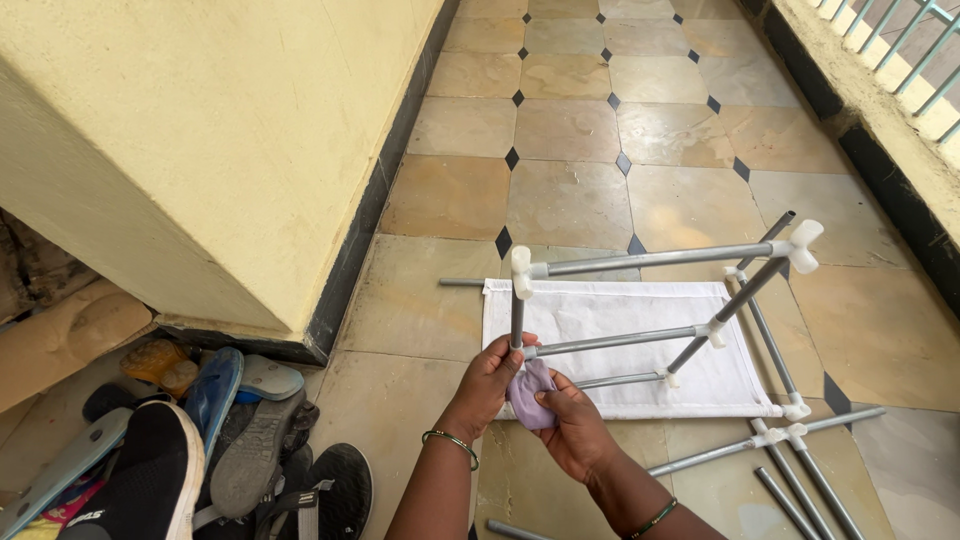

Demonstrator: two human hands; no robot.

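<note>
Two hands work at the near corner of a grey tube rack frame point(640, 262). Left hand point(492, 380) is closed around the frame's short upright tube just under the white corner connector point(520, 272), holding it steady. Right hand point(570, 425) is closed on a small lilac cloth point(528, 392), pressing it against the tube end just below the left hand. Green bangle point(452, 440) sits on the left wrist.

To do this well, I'd say keep the left hand firm on the upright so the frame doesn't swing, and wrap the cloth fully round the tube, working along it rather than dabbing.

Left of the frame, a pile of shoes and sandals point(200, 450) lies by the yellow wall point(200, 150). Under the frame is a white fabric panel point(620, 320) flat on the tiled floor point(570, 130). Right of the frame, loose grey tubes with connectors point(790, 450) lie on the tiles. Beyond the frame, far right, a railing point(900, 40) tops a low ledge.
</note>
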